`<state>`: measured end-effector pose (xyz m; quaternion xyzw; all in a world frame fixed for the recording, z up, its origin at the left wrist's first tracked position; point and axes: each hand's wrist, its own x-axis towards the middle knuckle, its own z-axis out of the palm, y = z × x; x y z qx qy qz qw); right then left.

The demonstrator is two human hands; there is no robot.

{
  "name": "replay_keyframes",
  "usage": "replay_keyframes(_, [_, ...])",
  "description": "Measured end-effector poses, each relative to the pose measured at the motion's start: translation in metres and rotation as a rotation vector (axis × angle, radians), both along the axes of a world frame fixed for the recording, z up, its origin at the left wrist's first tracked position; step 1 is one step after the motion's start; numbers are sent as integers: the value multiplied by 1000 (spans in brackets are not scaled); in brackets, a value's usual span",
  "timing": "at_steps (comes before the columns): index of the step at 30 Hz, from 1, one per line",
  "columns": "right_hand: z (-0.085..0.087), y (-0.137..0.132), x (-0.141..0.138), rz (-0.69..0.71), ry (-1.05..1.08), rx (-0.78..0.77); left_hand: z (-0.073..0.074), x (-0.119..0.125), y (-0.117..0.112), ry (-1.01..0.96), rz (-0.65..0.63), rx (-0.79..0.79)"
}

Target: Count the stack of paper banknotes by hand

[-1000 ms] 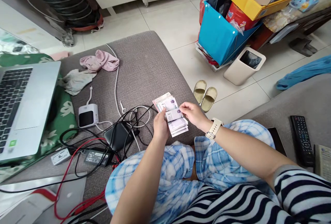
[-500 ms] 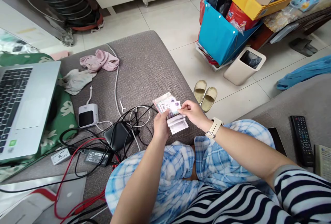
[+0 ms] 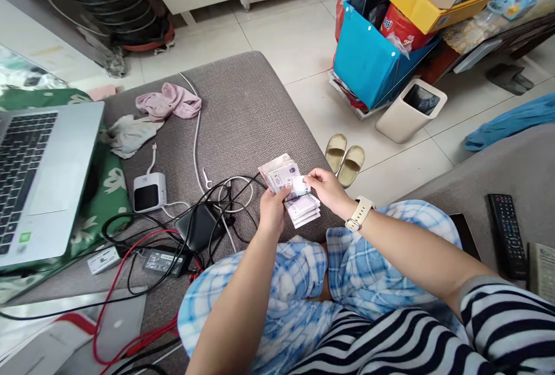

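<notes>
A bundle of purple-and-white banknotes [image 3: 284, 174] is gripped in my left hand [image 3: 273, 210], thumb on top. Several notes [image 3: 303, 211] hang folded down toward me below the thumb, their edges fanned. My right hand [image 3: 327, 190], with a cream watch [image 3: 359, 214] on the wrist, pinches the right edge of one banknote [image 3: 300, 186] that bends over the bundle. Its fingertips are closed on that edge. My left fingers under the bundle are hidden.
On the grey sofa [image 3: 243, 103] at left lie a laptop [image 3: 47, 178], tangled black cables [image 3: 217, 213], a white device [image 3: 150, 192] and pink socks [image 3: 171, 100]. Slippers [image 3: 344, 160], a bin [image 3: 411, 110] and a blue box [image 3: 373, 57] stand on the floor. A remote [image 3: 506, 235] lies right.
More notes now hang in the folded-down fan below my left thumb. The note at my right fingertips has bent over, and the hands have shifted only slightly.
</notes>
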<state>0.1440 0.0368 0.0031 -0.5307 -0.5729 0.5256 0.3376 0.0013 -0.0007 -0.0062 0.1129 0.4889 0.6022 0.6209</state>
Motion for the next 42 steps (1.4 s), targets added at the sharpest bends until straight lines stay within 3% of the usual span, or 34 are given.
replay_keyframes(15, [14,-1,-3,30,197,-77,-4,-1,4,-32,85,-48])
replay_keyframes(25, [6,-1,-3,71,252,-88,0,-2,7,50,123,-79])
replay_keyframes(42, [8,-2,-4,91,254,-79,5,-1,7,70,125,-86])
